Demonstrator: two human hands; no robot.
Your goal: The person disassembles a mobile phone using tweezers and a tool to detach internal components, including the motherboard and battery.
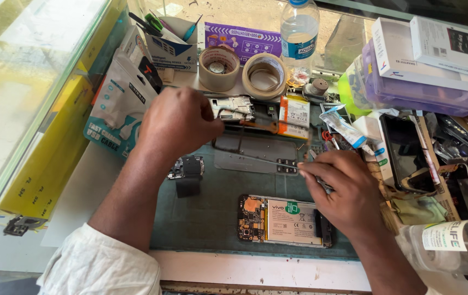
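L hand [179,121] gripping thin metal frame [239,143]; R hand [348,191] pinching tweezers [324,186]. Opened phone [284,220] lying near, tape rolls [242,70] + water bottle [299,33] crowding behind.

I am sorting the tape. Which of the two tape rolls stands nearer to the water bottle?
The right tape roll, thin-walled with a wide hole, stands beside the water bottle. The left tape roll is thicker.

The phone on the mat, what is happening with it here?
A person works at a cluttered repair bench. The opened phone lies back-up on the green mat, battery and circuit board exposed. The left hand holds a thin frame part farther back, while the right hand holds a slim metal tool to it.
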